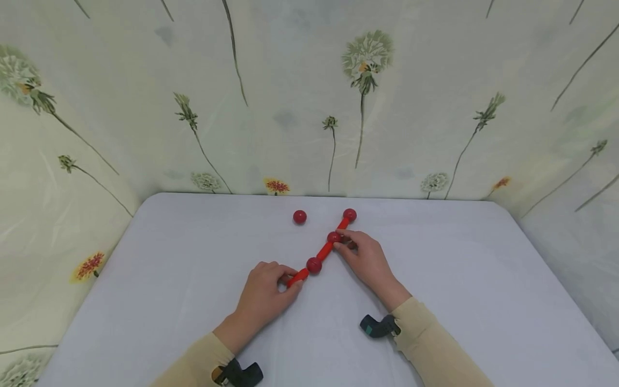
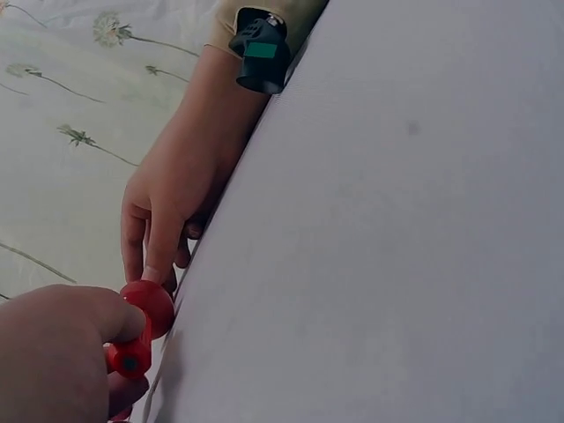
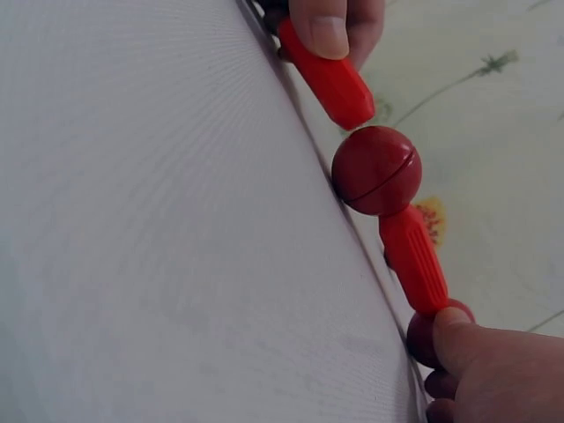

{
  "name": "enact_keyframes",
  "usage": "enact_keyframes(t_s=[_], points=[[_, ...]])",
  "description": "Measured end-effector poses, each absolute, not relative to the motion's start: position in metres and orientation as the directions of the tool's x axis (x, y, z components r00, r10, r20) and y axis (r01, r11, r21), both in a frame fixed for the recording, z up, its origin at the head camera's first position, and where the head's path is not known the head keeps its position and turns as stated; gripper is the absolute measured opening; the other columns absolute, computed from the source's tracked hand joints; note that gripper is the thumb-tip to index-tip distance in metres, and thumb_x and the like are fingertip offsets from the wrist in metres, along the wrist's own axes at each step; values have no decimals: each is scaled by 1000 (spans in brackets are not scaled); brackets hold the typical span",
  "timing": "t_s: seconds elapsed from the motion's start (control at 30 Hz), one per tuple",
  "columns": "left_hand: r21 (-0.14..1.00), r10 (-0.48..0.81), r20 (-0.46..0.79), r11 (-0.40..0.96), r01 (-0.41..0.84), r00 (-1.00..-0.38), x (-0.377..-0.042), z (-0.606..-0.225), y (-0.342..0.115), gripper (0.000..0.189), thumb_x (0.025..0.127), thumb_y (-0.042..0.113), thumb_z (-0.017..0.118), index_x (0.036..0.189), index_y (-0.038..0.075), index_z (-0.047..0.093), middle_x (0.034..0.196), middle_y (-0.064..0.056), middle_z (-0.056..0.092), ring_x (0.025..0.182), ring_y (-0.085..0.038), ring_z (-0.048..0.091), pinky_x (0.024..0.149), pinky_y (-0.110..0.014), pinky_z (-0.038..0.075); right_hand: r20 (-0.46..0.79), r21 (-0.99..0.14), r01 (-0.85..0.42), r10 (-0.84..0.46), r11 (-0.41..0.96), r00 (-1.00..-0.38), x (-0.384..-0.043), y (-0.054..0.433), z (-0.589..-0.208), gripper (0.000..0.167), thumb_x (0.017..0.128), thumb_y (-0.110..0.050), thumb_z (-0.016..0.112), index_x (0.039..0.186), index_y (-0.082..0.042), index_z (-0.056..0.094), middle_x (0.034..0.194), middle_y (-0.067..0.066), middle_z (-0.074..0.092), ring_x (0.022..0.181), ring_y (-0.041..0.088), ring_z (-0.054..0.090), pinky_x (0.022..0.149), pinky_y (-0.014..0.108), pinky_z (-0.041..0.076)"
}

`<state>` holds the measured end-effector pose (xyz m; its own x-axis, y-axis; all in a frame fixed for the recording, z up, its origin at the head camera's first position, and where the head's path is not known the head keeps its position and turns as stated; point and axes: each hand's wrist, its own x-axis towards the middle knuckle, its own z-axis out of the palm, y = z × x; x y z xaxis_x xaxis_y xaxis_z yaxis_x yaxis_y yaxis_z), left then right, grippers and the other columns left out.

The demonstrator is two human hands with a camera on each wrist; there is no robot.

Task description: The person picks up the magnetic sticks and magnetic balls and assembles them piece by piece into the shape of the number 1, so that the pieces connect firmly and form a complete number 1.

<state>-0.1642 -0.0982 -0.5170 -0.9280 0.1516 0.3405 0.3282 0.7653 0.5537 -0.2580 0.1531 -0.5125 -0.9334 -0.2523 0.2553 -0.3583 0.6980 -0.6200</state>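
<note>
A chain of red balls and ribbed red rods lies slantwise on the white table, seen in the head view. My left hand (image 1: 265, 293) pinches a red rod (image 1: 297, 277) between thumb and fingers, its end at the lowest ball (image 1: 314, 265); whether the two touch I cannot tell. Another rod (image 3: 412, 260) joins that ball to the middle ball (image 1: 333, 237), which my right hand (image 1: 366, 259) holds between thumb and fingers. Past it, a further rod (image 1: 343, 223) leads to the far ball (image 1: 350, 215). The left fingers partly cover the held rod.
A single loose red ball (image 1: 300, 217) sits near the table's back edge, left of the chain. The white tabletop (image 1: 459, 279) ends at a flower-patterned cloth (image 1: 290, 107) behind and at the sides. Dark cameras (image 1: 379, 326) are strapped at both wrists.
</note>
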Motion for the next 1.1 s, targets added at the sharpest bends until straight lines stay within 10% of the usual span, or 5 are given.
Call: enact_keyframes(t_s=[1.1], points=[[552,143,306,779,298,-941,-166,-516,-92,22,86,36,73,98,19,75,76,15,61,78,-7,49,65,-26,42,263,-618,-364,-253,696,-931,-257,153,-511,42,91,-26,74,130,-16,64,105,-1,67,92,17,63,82,37,54]])
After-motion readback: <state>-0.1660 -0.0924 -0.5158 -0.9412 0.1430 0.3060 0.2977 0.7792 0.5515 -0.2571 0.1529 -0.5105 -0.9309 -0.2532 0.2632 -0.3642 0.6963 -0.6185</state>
